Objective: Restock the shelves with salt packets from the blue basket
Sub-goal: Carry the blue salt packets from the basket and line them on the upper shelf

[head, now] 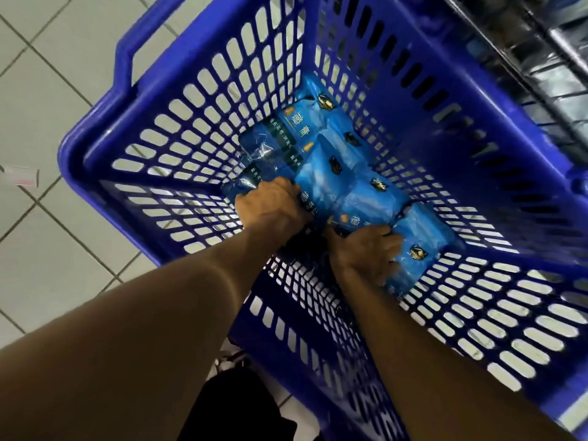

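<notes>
Several blue salt packets [331,157] lie flat on the bottom of a large blue slotted basket [178,128]. Both my arms reach down into it. My left hand [270,206] grips the near left edge of a packet, fingers curled over it. My right hand [369,253] lies on the nearest right packet [420,246], its fingers curled around that packet's edge. Part of the packets is hidden under my hands.
The basket stands on a pale tiled floor [47,90]. A dark metal shelf edge [547,68] runs along the top right. A small paper scrap [20,176] lies on the floor at the left. Dark clothing [235,409] shows below my arms.
</notes>
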